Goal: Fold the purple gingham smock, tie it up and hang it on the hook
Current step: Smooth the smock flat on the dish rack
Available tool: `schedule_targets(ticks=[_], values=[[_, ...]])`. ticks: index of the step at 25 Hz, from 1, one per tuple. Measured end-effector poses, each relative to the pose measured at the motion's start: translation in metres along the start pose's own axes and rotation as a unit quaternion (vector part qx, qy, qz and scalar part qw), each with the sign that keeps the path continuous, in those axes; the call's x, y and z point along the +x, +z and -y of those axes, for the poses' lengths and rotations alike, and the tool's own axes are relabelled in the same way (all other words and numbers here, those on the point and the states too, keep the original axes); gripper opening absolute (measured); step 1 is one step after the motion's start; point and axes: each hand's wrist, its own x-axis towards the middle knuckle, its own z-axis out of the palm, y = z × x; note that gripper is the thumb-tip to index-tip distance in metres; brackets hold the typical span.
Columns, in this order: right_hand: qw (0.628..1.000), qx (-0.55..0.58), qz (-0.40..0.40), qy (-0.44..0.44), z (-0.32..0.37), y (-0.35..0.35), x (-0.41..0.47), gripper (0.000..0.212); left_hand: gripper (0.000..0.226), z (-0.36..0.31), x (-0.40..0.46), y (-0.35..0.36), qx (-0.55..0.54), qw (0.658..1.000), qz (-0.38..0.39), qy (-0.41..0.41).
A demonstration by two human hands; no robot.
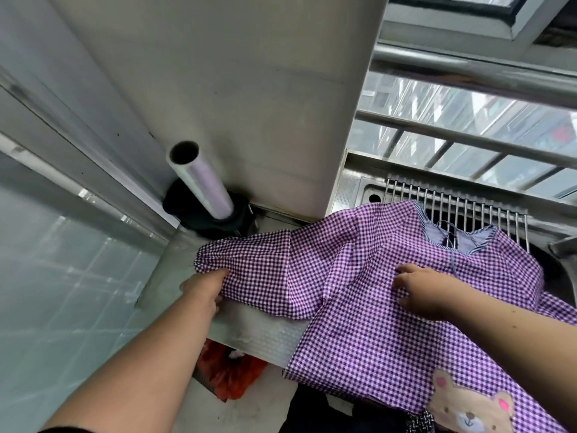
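A purple gingham smock [390,295] lies spread face-up across a steel table [256,332] at centre-right of the frame, folding apparently just beginning: the left hand [204,287] has its grip pinched on the sleeve [249,260] near the cuff, while the right hand [421,292] presses loosely curled fingers on the chest, grasping nothing. Next, the sleeve likely needs drawing inward across the body. No writing is readable; only a bear patch [468,404] at lower right.

Home kitchen — steel sink [359,185], dish rack [456,210], cling-film roll [199,179].
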Motion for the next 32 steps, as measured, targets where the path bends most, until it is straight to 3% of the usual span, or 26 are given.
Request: schedule_targets(ticks=[3,7,10,14,16,22,25,27,30,32], values=[[1.0,0.007,-0.003,0.005,0.003,0.001,0.0,0.038,0.129,-0.003,-0.01,0.005,0.034,0.999,-0.012,0.005],[1.0,0.012,-0.004,0.015,0.001,0.001,-0.001,0.038,0.114,-0.009,-0.024,0.008,0.131,0.989,-0.05,0.042],[1.0,0.012,-0.01,0.025,-0.001,-0.002,0.0,0.041,0.088,-0.012,-0.031,0.004,0.184,0.98,-0.015,0.07],[1.0,0.008,-0.015,0.022,0.003,-0.007,-0.001,0.041,0.034,-0.018,-0.067,-0.003,0.101,0.983,0.034,0.147],[1.0,0.012,-0.016,0.02,0.005,-0.007,-0.001,0.039,0.022,-0.024,-0.091,-0.007,0.101,0.974,0.076,0.189],[0.998,0.035,-0.04,-0.02,0.01,-0.009,-0.004,0.033,0.01,-0.045,-0.168,0.009,0.226,0.887,0.197,0.351],[0.995,0.066,-0.062,-0.048,0.014,-0.016,-0.006,0.026,0.004,-0.061,-0.216,0.026,0.221,0.846,0.23,0.427],[0.987,0.129,-0.077,-0.064,0.015,-0.021,-0.008,0.023,0.021,-0.073,-0.246,0.039,0.205,0.806,0.26,0.491],[0.952,0.281,-0.104,-0.069,0.013,-0.034,-0.013,0.016,0.027,-0.092,-0.289,0.064,0.19,0.743,0.273,0.581],[0.887,0.442,-0.106,-0.074,0.012,-0.047,-0.018,0.022,0.013,-0.107,-0.313,0.082,0.181,0.71,0.272,0.624]])
